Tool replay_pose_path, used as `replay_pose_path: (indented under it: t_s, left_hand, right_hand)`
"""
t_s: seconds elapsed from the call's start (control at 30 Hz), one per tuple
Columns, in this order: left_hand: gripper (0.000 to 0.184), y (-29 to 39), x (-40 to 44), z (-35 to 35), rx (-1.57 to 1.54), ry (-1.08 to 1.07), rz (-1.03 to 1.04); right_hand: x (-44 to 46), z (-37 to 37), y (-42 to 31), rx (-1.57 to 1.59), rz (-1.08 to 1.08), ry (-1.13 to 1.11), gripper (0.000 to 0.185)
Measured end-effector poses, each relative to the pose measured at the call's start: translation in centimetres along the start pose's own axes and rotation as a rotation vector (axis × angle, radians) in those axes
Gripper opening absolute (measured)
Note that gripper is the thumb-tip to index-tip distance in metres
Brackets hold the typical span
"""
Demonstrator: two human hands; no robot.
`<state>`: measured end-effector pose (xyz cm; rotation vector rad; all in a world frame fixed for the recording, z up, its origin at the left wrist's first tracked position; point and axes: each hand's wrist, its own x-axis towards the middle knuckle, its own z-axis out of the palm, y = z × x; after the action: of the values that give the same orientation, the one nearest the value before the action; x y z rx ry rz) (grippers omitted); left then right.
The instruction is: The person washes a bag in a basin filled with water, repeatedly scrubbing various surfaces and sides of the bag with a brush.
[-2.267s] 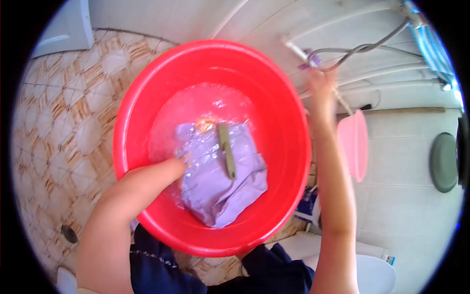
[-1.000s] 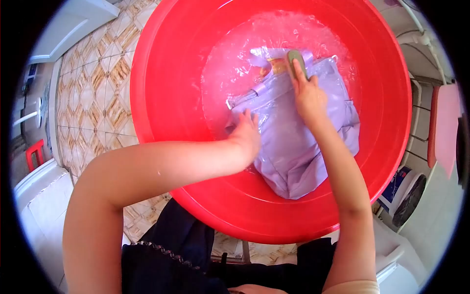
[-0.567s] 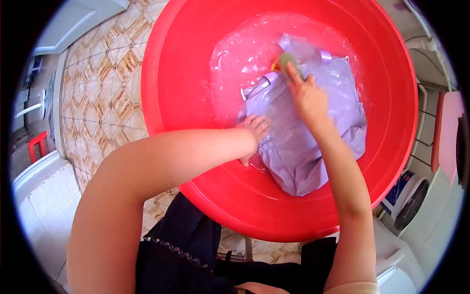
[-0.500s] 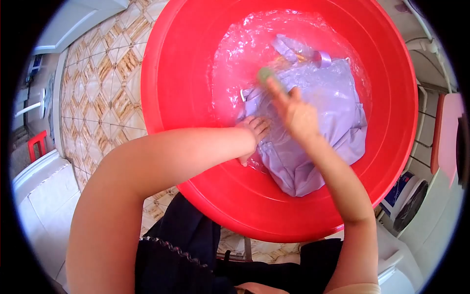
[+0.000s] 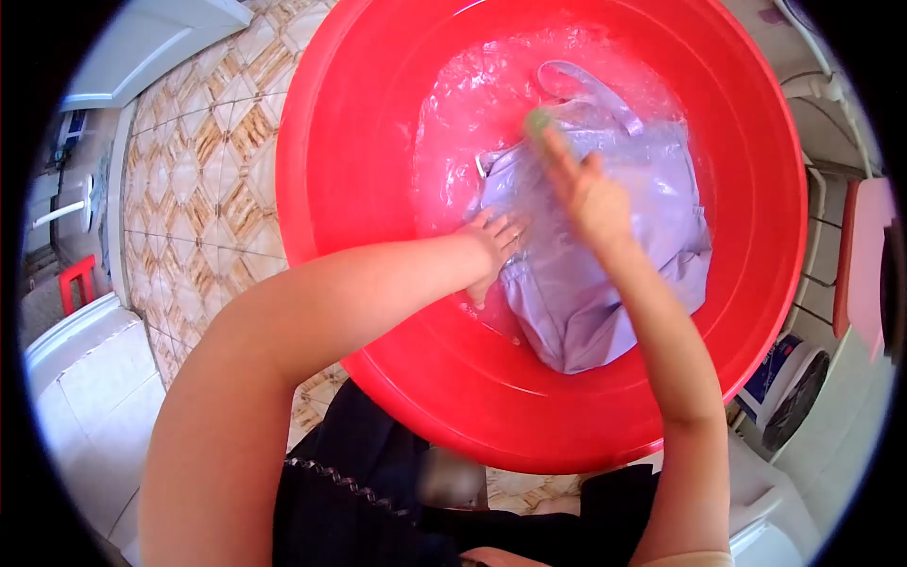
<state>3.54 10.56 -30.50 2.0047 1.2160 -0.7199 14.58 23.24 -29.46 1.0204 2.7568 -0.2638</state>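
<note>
A large red basin (image 5: 350, 142) holds shallow water and a wet light-purple bag (image 5: 576, 283) with a looped strap near its far edge. My right hand (image 5: 597, 197) grips a green brush (image 5: 540, 126), its index finger stretched along the top; the brush is blurred and lies over the bag's upper part. My left hand (image 5: 491, 248) rests on the bag's left edge with its fingers spread, holding nothing. The underside of the brush is hidden.
Patterned floor tiles (image 5: 203, 170) lie left of the basin, with a white door (image 5: 151, 47) at the top left and a red stool (image 5: 77, 283) beyond. At the right are a pink basin (image 5: 864, 255) and a blue-and-white bucket (image 5: 770, 373).
My right hand has left the shower hose, taken the green brush and swept it left and back over the bag. My left hand stays at the bag's left edge. The view has shifted.
</note>
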Motion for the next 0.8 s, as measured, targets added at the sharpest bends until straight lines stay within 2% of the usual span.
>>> replay_pose_path:
  t_s: [0.03,0.07,0.13,0.2,0.27,0.3,0.37,0.4,0.47,0.57,0.63,0.7,0.8]
  left_hand:
    - [0.119,0.0,0.2,-0.1,-0.022,-0.067,0.000]
    - [0.120,0.0,0.3,-0.2,-0.041,-0.136,0.000]
    - [0.120,0.0,0.0,0.2,-0.054,-0.074,0.014]
    - [0.120,0.2,-0.3,0.2,-0.033,-0.022,0.029]
    - [0.121,0.2,-0.4,0.1,-0.041,-0.023,0.027]
    - [0.121,0.2,-0.3,0.0,-0.052,-0.019,0.026]
    - [0.122,0.0,-0.1,0.1,-0.047,-0.002,0.022]
    - [0.122,0.0,-0.2,0.2,-0.051,0.006,0.019]
    - [0.122,-0.1,-0.3,0.2,-0.053,-0.004,0.032]
    - [0.122,0.3,-0.3,-0.3,-0.058,-0.058,0.034]
    - [0.122,0.3,-0.3,-0.2,-0.067,-0.105,0.018]
    - [0.121,0.5,-0.4,0.4,-0.093,-0.057,0.022]
    - [0.122,0.7,-0.6,0.0,-0.067,-0.031,0.013]
  right_hand:
    - [-1.5,0.8,-0.9,0.009,-0.094,-0.085,0.054]
    - [-1.9,1.4,-1.0,0.010,-0.090,-0.082,0.054]
    - [-2.2,2.6,-1.2,-0.082,-0.270,-0.112,0.055]
    - [1.0,3.6,1.7,-0.166,-0.180,0.064,0.054]
    - [3.7,2.4,3.0,-0.185,-0.037,0.137,0.050]
    - [4.6,2.2,3.9,-0.192,-0.030,0.140,0.050]
    - [6.1,1.9,5.1,-0.164,0.162,0.172,0.047]
    - [5.5,1.0,4.5,-0.071,0.183,0.161,0.047]
    - [2.6,-0.1,2.3,-0.023,0.101,0.111,0.049]
    - [-2.1,2.6,-0.8,-0.065,-0.224,0.008,0.055]
    - [-1.6,2.9,-0.6,-0.152,-0.242,0.020,0.055]
    - [1.4,3.8,2.5,-0.182,-0.148,0.086,0.049]
    - [5.5,2.6,6.9,-0.197,0.135,0.097,0.042]
